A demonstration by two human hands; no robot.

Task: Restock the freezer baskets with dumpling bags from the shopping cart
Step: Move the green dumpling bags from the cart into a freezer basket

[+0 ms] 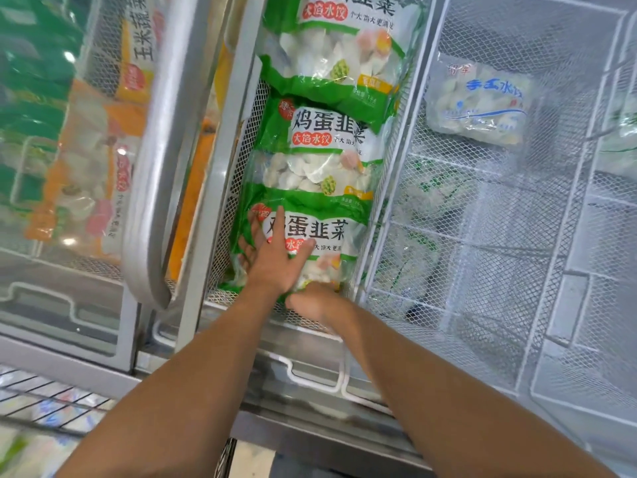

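The left hand (272, 257) lies flat with its fingers spread on the nearest green-and-white plastic dumpling bag (310, 243), pressing on the printed front. The right hand (313, 301) is at that bag's near bottom edge, fingers curled under and gripping the plastic; the fingertips themselves are hidden behind the bag.

That bag rests at the near end of a narrow white wire-mesh freezer basket (238, 174). Just beyond it lies a second green dumpling bag (320, 146), overlapped by the first, and beyond that a third green dumpling bag (341, 46), so three matching bags lie in a row, shingled one over the next.

To the left, the grey metal frame of the sliding glass lid (155, 167) stands right beside the basket, close against the left forearm. Under the glass lie orange dumpling bags (100, 167), blurred; I cannot count them.

To the right is a wider white wire-mesh basket (499, 305), with one pale bag with blue lettering (479, 101) at its far end. More bags show dimly beneath its mesh floor. At the lower left, the wire grid of the shopping cart (51, 398) shows, with blurred packets under it.
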